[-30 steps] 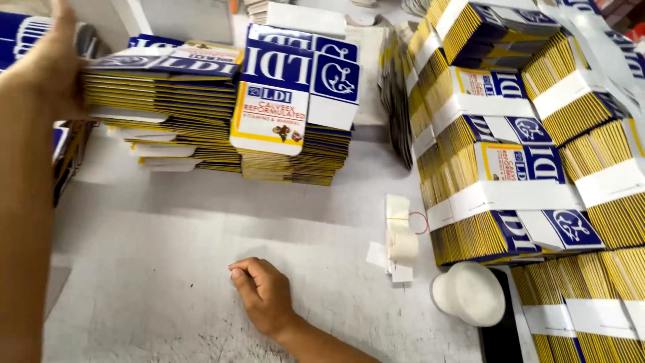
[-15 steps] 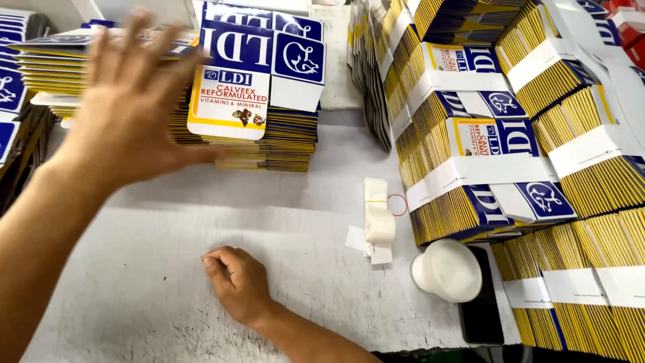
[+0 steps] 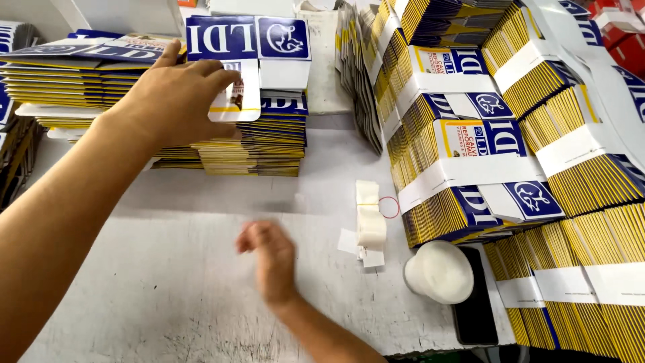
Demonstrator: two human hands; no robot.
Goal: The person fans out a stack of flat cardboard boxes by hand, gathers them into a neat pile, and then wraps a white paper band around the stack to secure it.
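While reaching across the white table [image 3: 168,282], left hand [image 3: 176,101] lies on the top flat carton [image 3: 235,94] of the middle stack [image 3: 262,144], fingers [image 3: 215,75] spread and curled over its upper edge, thumb low on the near edge. Pinching that sheet, by the look of it; not clear whether lifted free or merely pressed. Carton printed blue, white and yellow, with one white flap hanging toward the near side. Stack itself: flattened cartons, yellow edges showing, standing at the far middle of the table.

Right hand [image 3: 272,259] blurred, raised just above the bare table near the front, wrist toward the camera. Fingers loosely curled, holding nothing; no telling whether touching the surface.

Further left, a second stack of flat cartons [image 3: 74,81], just beside the first. To the right, banded bundles [image 3: 470,168] of the same cartons, each wrapped in a white paper band, packed close and leaning against each other along the right side.

Between right hand and bundles: a short pile of folded white paper strips [image 3: 369,218], with a small red rubber band [image 3: 389,207] lying against it. Nearer the front edge, a white round lid [image 3: 440,271] resting partly on a dark flat phone [image 3: 477,302].
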